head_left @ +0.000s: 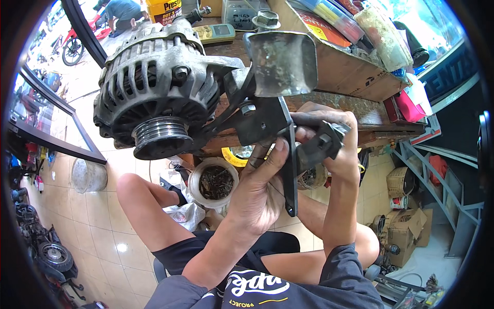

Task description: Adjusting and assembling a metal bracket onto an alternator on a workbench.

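Note:
A grey alternator [198, 95] with a ribbed pulley [160, 131] fills the upper left, near the workbench edge. A dark metal bracket [260, 121] extends from its right side, with a bolt [248, 109] through it and a curved metal plate [285, 67] above. My left hand [262, 188] is closed on the bracket's flat plate from below, its thumb against the face. On the far side of that plate, my right hand [346, 147] curls around the bracket's right end, beside a protruding metal block [332, 139]. Its fingertips are partly hidden.
A wooden workbench [360, 110] carries a cardboard box [350, 77] of packets, a yellow bottle [164, 10] and a grey-green handheld meter [215, 33]. Below stand a white tub [195, 188] of small metal parts and a yellow tape roll [231, 155]. Another person [123, 15] crouches outside.

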Demonstrator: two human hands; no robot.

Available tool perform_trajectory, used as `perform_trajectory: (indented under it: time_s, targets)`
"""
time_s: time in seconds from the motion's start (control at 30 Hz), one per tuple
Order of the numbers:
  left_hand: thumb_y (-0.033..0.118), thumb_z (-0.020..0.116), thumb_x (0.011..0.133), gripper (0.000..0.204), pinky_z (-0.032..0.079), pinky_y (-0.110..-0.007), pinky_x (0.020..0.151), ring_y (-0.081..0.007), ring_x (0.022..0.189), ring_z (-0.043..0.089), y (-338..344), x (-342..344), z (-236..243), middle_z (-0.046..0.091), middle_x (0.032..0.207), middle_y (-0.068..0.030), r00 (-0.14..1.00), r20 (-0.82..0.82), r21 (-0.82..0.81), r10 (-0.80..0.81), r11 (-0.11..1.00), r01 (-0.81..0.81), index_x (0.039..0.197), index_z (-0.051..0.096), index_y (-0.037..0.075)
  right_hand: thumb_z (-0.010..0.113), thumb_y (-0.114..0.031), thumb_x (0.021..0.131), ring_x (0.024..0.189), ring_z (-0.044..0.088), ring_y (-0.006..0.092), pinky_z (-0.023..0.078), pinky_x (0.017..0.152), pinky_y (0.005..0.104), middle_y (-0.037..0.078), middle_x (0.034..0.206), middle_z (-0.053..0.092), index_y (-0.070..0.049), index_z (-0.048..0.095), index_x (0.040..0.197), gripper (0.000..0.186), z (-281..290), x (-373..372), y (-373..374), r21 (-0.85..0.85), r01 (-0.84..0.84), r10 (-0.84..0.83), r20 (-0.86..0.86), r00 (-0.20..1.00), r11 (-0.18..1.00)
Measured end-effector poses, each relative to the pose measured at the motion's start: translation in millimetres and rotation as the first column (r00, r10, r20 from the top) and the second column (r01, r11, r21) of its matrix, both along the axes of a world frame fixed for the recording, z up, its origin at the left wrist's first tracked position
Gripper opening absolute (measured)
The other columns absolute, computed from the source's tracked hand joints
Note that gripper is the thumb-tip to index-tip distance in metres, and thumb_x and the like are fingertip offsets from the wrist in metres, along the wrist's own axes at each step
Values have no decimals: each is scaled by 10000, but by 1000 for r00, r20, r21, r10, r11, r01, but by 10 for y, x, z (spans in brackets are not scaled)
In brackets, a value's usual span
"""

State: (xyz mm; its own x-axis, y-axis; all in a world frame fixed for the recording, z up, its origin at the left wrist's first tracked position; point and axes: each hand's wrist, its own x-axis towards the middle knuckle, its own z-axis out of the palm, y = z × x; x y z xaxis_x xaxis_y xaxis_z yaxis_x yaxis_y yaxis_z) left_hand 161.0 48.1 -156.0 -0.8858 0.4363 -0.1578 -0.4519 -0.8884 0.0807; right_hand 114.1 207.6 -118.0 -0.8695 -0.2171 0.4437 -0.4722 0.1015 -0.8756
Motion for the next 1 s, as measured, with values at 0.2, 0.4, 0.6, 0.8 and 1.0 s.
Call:
perform_trajectory:
  time_s: [0.2, 0.4, 0.6, 0.8, 1.0]
  targets:
    - [167, 628, 1014, 304, 594, -306, 977, -181, 1121, 689, -2, 36, 119, 692, 1207, -77, 999, 0, -72, 45, 996, -44, 1294, 581, 57, 796, -60, 831, 753, 655, 109, 498, 658, 264, 88, 847, 741, 17, 778, 1070, 251, 65, 42, -73, 180, 108, -114, 23, 993, 978]
    - [102, 676, 986, 254, 507, -262, 994, -121, 1088, 659, -64, 24, 327, 710, 1161, -59, 992, -12, -154, 123, 980, -123, 1232, 658, 38, 754, -105, 905, 756, 636, 64, 505, 678, 221, 30, 848, 737, 36, 772, 1042, 197, 17, 186, -303, -7, 271, -265, 196, 944, 962]
    - [132, 633, 1010, 335, 573, -343, 1013, -221, 1127, 685, -93, 28, 277, 663, 1242, -144, 996, 81, -143, 24, 990, -13, 1300, 567, -20, 747, -109, 913, 766, 647, 65, 505, 687, 209, 38, 842, 740, 57, 758, 1055, 219, -2, 272, -435, -125, 398, -366, 219, 904, 909]
    - [172, 622, 1022, 343, 513, -272, 961, -160, 1103, 650, -216, 38, 239, 668, 1242, -115, 995, -96, 174, 33, 985, -16, 1315, 585, -2, 749, -107, 912, 779, 653, 74, 506, 703, 221, 34, 859, 737, 47, 756, 1045, 204, -7, 279, -407, -25, 381, -375, 129, 918, 924]
    - [229, 596, 1045, 304, 547, -273, 882, -149, 1010, 677, -136, 64, 109, 699, 1180, -79, 999, 44, 122, 1, 992, -7, 1265, 619, 21, 755, -62, 888, 786, 651, 85, 509, 720, 228, 30, 860, 729, 44, 753, 1037, 182, 5, 307, -419, 19, 406, -406, 90, 910, 914]
